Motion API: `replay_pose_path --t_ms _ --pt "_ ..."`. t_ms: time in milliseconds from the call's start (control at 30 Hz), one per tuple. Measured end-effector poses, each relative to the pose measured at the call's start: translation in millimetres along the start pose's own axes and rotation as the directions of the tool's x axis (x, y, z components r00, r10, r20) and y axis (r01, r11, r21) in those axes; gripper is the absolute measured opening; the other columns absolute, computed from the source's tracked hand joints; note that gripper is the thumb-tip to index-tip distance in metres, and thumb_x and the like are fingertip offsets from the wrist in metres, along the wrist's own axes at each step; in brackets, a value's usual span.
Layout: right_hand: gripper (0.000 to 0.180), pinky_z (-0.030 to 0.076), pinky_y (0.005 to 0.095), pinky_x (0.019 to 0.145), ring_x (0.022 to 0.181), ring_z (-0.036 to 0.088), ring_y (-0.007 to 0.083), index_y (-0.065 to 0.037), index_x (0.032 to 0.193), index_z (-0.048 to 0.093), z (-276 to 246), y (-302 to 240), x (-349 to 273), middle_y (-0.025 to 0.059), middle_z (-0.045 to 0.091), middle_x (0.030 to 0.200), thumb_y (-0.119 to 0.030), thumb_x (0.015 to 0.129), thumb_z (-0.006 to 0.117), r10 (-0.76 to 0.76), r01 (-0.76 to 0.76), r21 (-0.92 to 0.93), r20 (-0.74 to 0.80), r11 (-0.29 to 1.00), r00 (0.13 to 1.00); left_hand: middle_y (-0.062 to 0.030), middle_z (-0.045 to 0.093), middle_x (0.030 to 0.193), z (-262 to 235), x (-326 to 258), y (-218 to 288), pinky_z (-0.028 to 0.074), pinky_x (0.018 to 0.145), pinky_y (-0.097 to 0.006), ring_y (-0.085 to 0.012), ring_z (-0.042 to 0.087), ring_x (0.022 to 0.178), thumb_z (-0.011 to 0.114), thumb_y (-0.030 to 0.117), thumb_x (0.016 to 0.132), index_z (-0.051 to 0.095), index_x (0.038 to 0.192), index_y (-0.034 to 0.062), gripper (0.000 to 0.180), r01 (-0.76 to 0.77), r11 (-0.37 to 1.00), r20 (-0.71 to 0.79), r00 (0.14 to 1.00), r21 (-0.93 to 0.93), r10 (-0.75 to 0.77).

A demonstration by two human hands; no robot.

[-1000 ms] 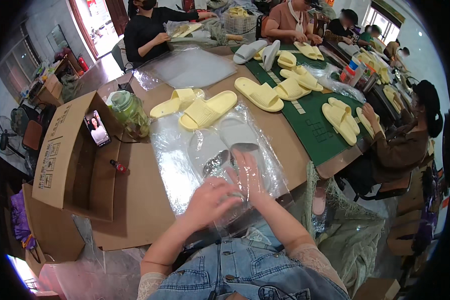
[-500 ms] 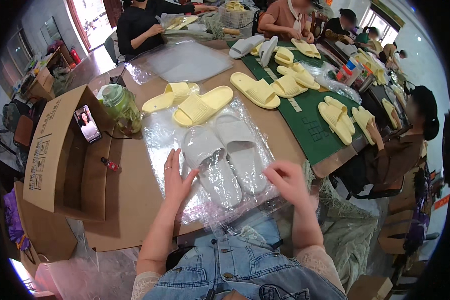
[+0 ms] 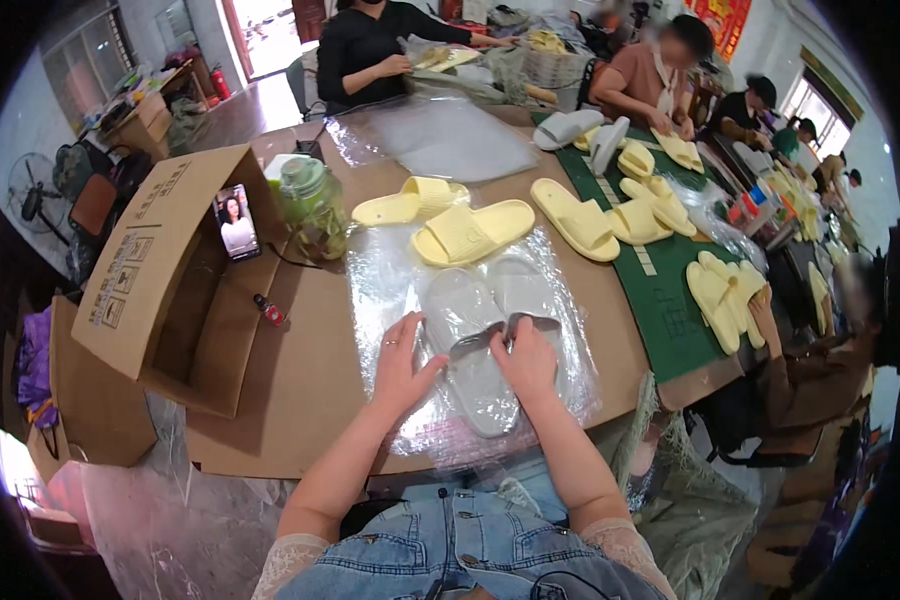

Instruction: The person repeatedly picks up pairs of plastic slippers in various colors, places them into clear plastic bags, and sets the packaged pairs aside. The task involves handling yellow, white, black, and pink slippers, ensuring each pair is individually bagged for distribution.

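A pair of pale grey slippers lies on the table in a clear plastic bag, toes pointing away from me, glare on the film. My left hand rests beside the left slipper, fingers stretched and thumb apart. Over the gap between the two slippers is my right hand, its thumb and fingers apart and touching near the straps; it covers part of the right slipper. Just beyond the bag's far edge are two yellow slippers, one close to the grey pair and another farther left.
At left stand an open cardboard box with a phone leaning in it, a small red bottle and a green-lidded jar. Clear plastic sheets lie farther back. Yellow slippers spread over a green mat. Several people work around.
My right hand has moved left from the bag's right side onto the slippers. My left hand stays beside the left slipper. The whole view has shifted, with the scene now farther right.
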State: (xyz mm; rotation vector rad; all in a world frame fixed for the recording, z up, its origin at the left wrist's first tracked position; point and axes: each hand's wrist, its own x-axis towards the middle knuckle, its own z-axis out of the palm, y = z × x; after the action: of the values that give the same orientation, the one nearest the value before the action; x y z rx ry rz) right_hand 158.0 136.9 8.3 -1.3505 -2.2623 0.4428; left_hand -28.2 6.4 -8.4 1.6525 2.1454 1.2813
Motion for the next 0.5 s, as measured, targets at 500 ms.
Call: replay_pose_path --t_ms 500 --pt "0.033 0.051 0.0511 0.065 0.074 0.066 0.0397 -0.007 0.091 0.054 5 4 -6 0.0156 0.067 0.083 -0.036 0.086 0.069 0.023 -0.012 0.119 -0.085 0.993 0.996 -0.0213 0.052 0.140 4 -3 -9 0.039 0.109 -0.046 -0.0394 0.048 0.129 0.075 0.027 0.085 0.049 0.139 0.0030 0.064 -0.030 0.995 -0.081 0.996 -0.097 0.022"
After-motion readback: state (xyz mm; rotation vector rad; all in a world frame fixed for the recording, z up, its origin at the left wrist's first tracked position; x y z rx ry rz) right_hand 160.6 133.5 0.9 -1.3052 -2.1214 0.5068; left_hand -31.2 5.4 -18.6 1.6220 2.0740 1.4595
